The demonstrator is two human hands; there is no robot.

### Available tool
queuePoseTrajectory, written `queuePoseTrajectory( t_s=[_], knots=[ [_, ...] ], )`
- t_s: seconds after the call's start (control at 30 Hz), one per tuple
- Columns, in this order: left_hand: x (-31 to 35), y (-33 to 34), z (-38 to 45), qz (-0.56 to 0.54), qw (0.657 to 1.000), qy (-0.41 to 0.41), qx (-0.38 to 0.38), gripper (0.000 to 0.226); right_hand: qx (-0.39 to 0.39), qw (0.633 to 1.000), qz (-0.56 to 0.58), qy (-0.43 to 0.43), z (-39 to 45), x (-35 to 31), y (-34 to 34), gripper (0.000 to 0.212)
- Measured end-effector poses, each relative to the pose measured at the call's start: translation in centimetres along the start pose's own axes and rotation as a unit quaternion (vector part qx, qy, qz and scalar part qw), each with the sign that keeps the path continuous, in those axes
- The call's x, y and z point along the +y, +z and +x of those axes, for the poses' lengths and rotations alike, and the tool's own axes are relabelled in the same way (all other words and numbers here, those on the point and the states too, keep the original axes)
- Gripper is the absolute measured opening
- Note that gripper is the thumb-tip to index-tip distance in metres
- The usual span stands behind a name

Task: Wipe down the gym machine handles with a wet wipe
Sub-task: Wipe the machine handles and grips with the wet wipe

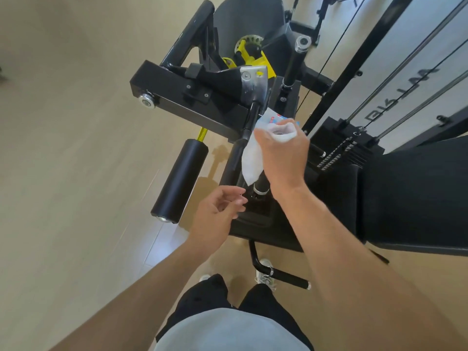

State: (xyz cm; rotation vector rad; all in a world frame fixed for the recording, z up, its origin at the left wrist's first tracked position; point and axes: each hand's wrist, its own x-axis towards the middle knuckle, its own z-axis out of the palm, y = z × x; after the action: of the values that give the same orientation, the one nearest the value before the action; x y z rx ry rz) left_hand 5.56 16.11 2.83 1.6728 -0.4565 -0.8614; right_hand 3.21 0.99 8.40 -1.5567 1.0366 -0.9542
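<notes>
A person stands over a black gym machine (192, 97) at the centre of the frame, seen from a head-worn camera looking down past grey shirt and black shorts to white shoes (265, 274) on a pale wood floor (63, 173). The right hand (281, 153), just right of centre, has its grip closed around a white wet wipe (252, 160) and what appears to be a small blue-and-white packet (274, 119) that shows above its fingers; the loose end of the wipe hangs down against the upright black handle (236, 158) and the chrome-ringed bar beside it. The left hand (217, 211), below centre, holds nothing, its grip loosely open with fingers slightly curled, near the base of the handle but apart from it. A black foam roller pad (179, 181) on a yellow stem angles down at centre left. At right, the weight stack (347, 150) sits beneath steel guide rods and cables running to the upper right corner. A second black handle (283, 273) with a chrome end cap juts out low in the frame, just above the shoes.
</notes>
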Motion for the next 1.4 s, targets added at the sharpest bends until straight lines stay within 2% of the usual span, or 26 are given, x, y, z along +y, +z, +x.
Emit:
queuePoseTrajectory(
  t_s=[0.07,0.2,0.37,0.5,0.63,0.8,0.97,1.0,1.1,1.13,1.23,1.3,1.4],
  knots=[
    [-0.1,0.0,-0.1,0.002,1.000,0.000,0.007,0.018,0.005,1.000,-0.030,0.008,-1.5,1.9,0.0,0.030],
    [-0.4,0.1,-0.4,0.012,1.000,-0.007,0.011,0.019,-0.028,0.993,-0.027,0.113,-4.1,4.8,-0.1,0.026],
    [-0.5,0.4,-0.7,0.024,0.999,-0.012,0.021,0.016,-0.021,0.999,0.024,0.023,0.5,-1.1,-0.5,0.021],
    [-0.4,0.7,-1.2,0.002,1.000,-0.001,0.027,0.019,0.014,1.000,-0.007,0.001,-0.8,0.6,0.2,0.020],
    [-0.7,1.6,-2.4,-0.012,1.000,-0.004,0.011,0.020,-0.054,0.997,-0.010,0.061,-3.5,4.3,-0.6,0.029],
    [-0.9,3.9,-3.4,-0.016,1.000,-0.014,-0.017,0.022,-0.159,0.980,-0.010,0.115,-3.2,3.8,-2.3,0.025],
    [0.1,8.0,-2.8,0.000,0.998,-0.031,-0.055,0.016,-0.274,0.950,-0.072,0.131,-2.8,3.7,-7.3,0.008],
    [0.3,9.1,-2.5,0.001,0.997,-0.038,-0.060,0.017,-0.285,0.946,-0.075,0.133,-2.4,3.6,-8.5,0.010],
    [1.3,12.8,-0.8,0.012,0.997,-0.049,-0.062,0.025,-0.302,0.938,-0.039,0.167,0.1,3.2,-11.9,0.033],
    [1.8,14.2,-0.2,0.010,0.997,-0.049,-0.059,0.030,-0.303,0.934,-0.019,0.186,1.3,3.3,-13.0,0.033],
    [3.3,18.7,2.1,0.021,0.998,-0.052,-0.030,0.043,-0.288,0.914,0.053,0.281,6.2,4.4,-16.1,0.013],
    [4.3,21.9,3.7,0.018,0.998,-0.059,0.001,0.041,-0.280,0.892,0.094,0.342,10.1,5.1,-18.0,0.012],
    [5.8,25.6,5.4,-0.003,0.995,-0.069,0.070,0.030,-0.237,0.889,0.116,0.374,15.2,5.8,-19.6,0.009]
  ],
)
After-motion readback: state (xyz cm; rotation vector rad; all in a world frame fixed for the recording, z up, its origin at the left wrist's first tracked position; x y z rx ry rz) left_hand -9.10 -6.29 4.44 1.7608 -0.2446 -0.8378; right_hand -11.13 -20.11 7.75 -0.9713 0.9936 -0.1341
